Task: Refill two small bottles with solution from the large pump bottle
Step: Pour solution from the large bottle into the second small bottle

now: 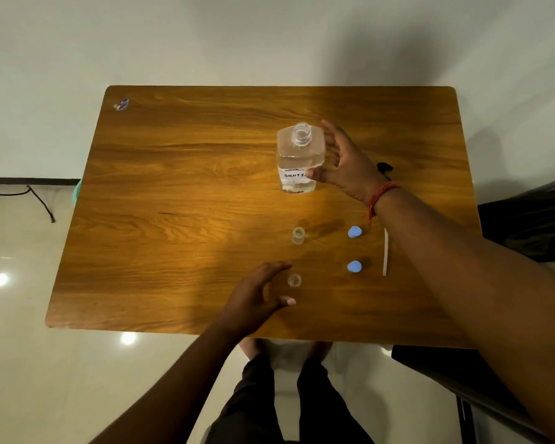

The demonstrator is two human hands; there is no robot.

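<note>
The large clear bottle stands upright at the table's middle right, its neck open with no pump on it, a white handwritten label on its front. My right hand is open right beside it, thumb touching the label, fingers spread behind it. Two small clear bottles stand uncapped nearer me: one in the middle, the other close to the front. My left hand curves open around the nearer small bottle without gripping it. Two blue caps lie to the right of the small bottles.
The wooden table carries a thin white tube under my right forearm, a dark pump piece behind my right hand, and a small sticker at the far left corner. A dark chair stands to the right.
</note>
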